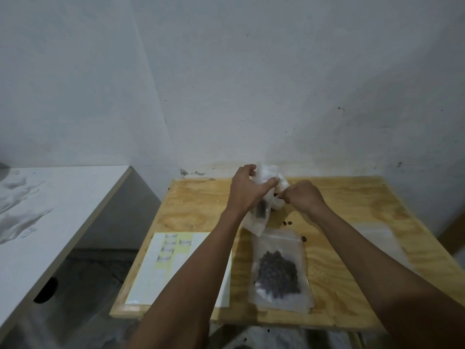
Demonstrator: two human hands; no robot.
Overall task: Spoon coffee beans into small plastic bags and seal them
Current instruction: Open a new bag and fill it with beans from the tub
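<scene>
Left hand (245, 187) is gripping the floppy plastic bag (261, 197) by its mouth; right hand (303, 196) fingers are pinching something small (spoon? can't tell). Probably light, slippery film.

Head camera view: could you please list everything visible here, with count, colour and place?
Wooden table: one, light plywood, centre and right.
Filled bag: one, clear plastic with dark coffee beans, flat on the table near its front edge.
Held bag: one, clear plastic, raised at the back of the table.
Empty bag: one, clear, flat on the table's right side.
Loose beans: a few, dark, scattered behind the filled bag.
Label sheet: one, white and pale yellow, front left of the table.
White surface: one, left of the table.
Left hand: grips the held bag.
Right hand: fingers curled at the held bag; what it pinches is unclear.
</scene>
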